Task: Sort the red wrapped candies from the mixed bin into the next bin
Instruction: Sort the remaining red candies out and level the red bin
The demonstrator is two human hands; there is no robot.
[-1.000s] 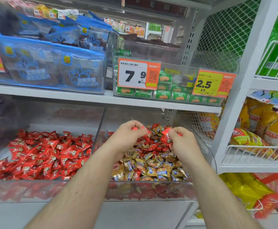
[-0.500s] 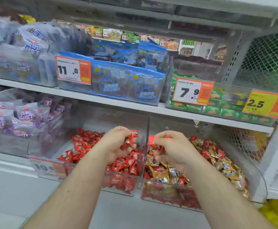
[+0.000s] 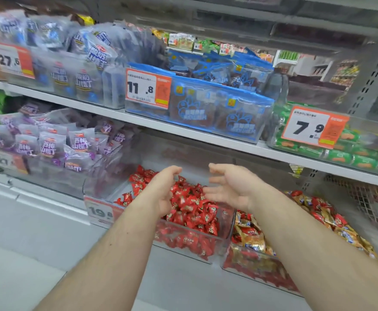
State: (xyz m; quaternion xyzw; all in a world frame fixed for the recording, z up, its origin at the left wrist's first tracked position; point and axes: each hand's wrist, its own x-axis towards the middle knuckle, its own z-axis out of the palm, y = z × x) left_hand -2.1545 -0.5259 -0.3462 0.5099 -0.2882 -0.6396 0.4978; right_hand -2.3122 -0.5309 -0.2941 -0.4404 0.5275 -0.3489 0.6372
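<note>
Red candies [image 3: 190, 205] fill the clear bin [image 3: 225, 230] on the lower shelf, heaped from its back wall down to its front. Both hands hover over this heap. The left hand [image 3: 164, 189] is palm inward with its fingers loosely spread and slightly bent, holding nothing. The right hand [image 3: 230, 187] faces it, palm turned left, fingers straight and fanned apart, also holding nothing. The two hands are near each other but not touching, with a gap between the fingertips. The edges of both are blurred, so I cannot tell whether any candy is falling between them.

Just to the right, touching the red bin's side wall, stands the mixed bin [image 3: 250, 265], another clear one. It holds gold and blue candies [image 3: 250, 239] with red ones scattered among them, more along its right side.

A white and orange price tag [image 3: 100, 212] hangs on the front left of the red bin, partly hidden by the left forearm. Left of it sit purple packs [image 3: 51, 149]. On the shelf [image 3: 183, 129] above are blue packs [image 3: 217, 108] behind a tag reading 11.8 [image 3: 147, 88], green packs [image 3: 340, 153] behind a tag reading 7.9 [image 3: 313, 126], and pale bags [image 3: 87, 70] at far left.
</note>
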